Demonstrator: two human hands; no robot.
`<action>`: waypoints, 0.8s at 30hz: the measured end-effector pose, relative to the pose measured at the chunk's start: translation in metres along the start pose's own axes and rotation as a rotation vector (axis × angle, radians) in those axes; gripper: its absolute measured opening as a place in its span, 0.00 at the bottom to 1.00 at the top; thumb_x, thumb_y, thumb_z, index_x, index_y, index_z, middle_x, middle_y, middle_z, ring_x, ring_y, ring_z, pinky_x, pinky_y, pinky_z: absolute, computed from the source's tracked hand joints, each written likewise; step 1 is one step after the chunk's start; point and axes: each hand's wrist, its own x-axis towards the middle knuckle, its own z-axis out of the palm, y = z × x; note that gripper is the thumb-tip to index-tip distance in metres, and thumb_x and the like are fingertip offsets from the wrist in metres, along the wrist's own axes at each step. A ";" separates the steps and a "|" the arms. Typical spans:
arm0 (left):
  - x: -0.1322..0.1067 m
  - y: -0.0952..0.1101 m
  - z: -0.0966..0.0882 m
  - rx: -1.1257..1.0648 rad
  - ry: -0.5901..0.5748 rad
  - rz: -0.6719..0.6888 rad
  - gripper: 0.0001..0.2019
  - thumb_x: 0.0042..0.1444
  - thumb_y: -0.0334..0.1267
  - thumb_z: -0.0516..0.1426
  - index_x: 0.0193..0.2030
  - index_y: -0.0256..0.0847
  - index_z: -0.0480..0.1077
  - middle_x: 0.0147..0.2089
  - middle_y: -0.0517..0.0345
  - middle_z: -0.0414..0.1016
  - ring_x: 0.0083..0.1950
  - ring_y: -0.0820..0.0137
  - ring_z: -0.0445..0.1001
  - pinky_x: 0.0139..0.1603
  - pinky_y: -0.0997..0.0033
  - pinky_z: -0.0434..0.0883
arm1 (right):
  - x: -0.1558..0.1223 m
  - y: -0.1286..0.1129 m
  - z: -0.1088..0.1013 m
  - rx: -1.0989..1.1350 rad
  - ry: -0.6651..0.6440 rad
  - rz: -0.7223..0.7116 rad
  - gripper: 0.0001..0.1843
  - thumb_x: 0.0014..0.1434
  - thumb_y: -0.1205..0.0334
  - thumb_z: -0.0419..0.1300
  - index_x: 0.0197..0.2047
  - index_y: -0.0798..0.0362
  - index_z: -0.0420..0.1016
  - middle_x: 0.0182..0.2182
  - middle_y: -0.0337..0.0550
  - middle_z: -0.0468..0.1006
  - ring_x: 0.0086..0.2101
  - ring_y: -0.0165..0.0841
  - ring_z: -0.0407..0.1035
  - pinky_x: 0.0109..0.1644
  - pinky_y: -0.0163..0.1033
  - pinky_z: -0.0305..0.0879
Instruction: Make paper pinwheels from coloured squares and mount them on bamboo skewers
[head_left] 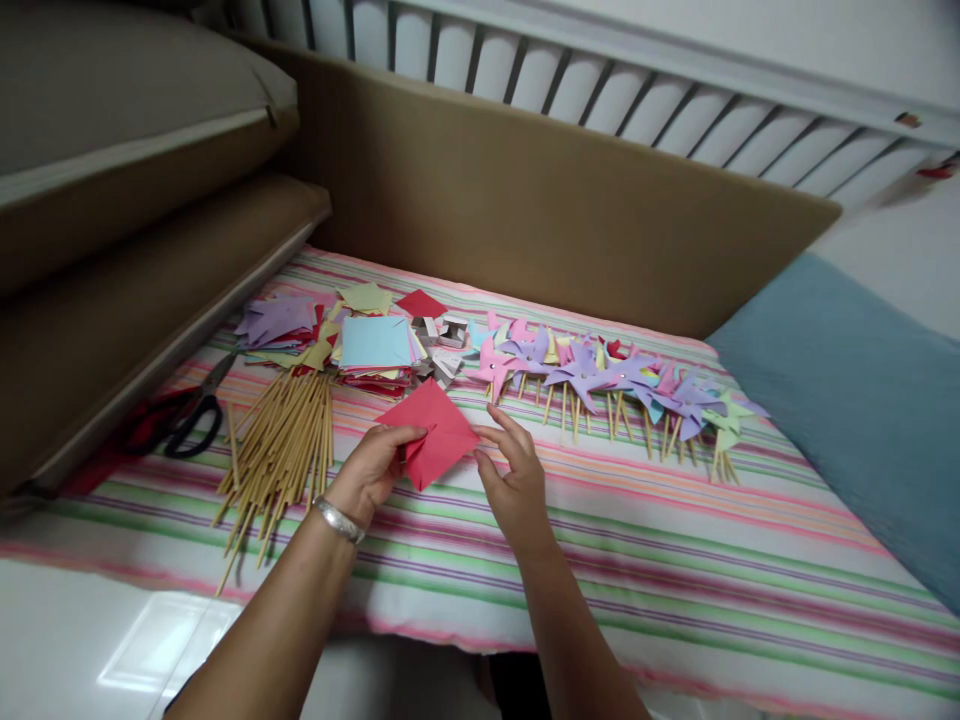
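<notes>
A red paper square (pixel 435 430) is held just above the striped cloth, one corner folded in. My left hand (pixel 371 468), with a silver bracelet on the wrist, pinches its left edge with thumb and fingers closed. My right hand (pixel 514 478) touches the paper's right corner, fingers curled with the fingertips on the edge. A bundle of wooden sticks (pixel 281 450) lies left of my left hand. A stack of coloured paper squares (pixel 375 345) sits behind the red paper.
A row of finished paper pinwheels (pixel 600 385) on sticks stretches to the right. Scissors (pixel 184 415) with black and red handles lie at the far left. The striped cloth (pixel 675 560) covers a mattress. A brown cushion (pixel 555 200) stands behind, a blue pillow (pixel 862 400) at right.
</notes>
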 end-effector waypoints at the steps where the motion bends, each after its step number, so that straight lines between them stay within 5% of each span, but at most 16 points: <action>1: -0.001 0.001 0.000 0.013 -0.005 -0.011 0.10 0.34 0.31 0.66 0.27 0.33 0.74 0.24 0.55 0.76 0.24 0.71 0.71 0.26 0.72 0.65 | 0.000 0.000 -0.001 0.009 -0.023 -0.012 0.16 0.56 0.69 0.53 0.45 0.46 0.74 0.57 0.46 0.65 0.55 0.40 0.60 0.58 0.52 0.58; 9: 0.000 -0.001 -0.002 0.154 -0.045 -0.026 0.07 0.35 0.32 0.66 0.22 0.33 0.74 0.20 0.57 0.74 0.20 0.73 0.68 0.22 0.74 0.62 | 0.006 0.005 -0.015 0.003 -0.193 -0.118 0.10 0.55 0.68 0.56 0.37 0.47 0.77 0.57 0.45 0.65 0.56 0.41 0.58 0.57 0.52 0.58; 14: 0.001 -0.003 -0.002 0.176 -0.093 -0.039 0.08 0.35 0.33 0.66 0.26 0.32 0.75 0.23 0.54 0.76 0.23 0.71 0.71 0.26 0.73 0.65 | 0.007 0.002 -0.021 -0.052 -0.235 -0.162 0.13 0.54 0.70 0.54 0.40 0.46 0.76 0.60 0.44 0.62 0.59 0.42 0.55 0.58 0.53 0.56; 19: 0.003 -0.002 -0.002 0.148 -0.041 -0.036 0.11 0.34 0.32 0.66 0.28 0.31 0.75 0.23 0.54 0.76 0.23 0.70 0.72 0.25 0.72 0.66 | 0.002 -0.008 -0.015 -0.190 -0.256 -0.273 0.16 0.55 0.73 0.52 0.42 0.47 0.75 0.64 0.43 0.54 0.64 0.44 0.42 0.62 0.56 0.50; 24: 0.004 -0.004 -0.001 0.133 -0.021 -0.059 0.09 0.34 0.31 0.65 0.26 0.31 0.74 0.22 0.53 0.76 0.22 0.70 0.71 0.24 0.72 0.65 | -0.002 -0.011 -0.007 -0.245 -0.240 -0.288 0.14 0.55 0.71 0.54 0.40 0.47 0.76 0.65 0.41 0.51 0.64 0.46 0.40 0.61 0.57 0.50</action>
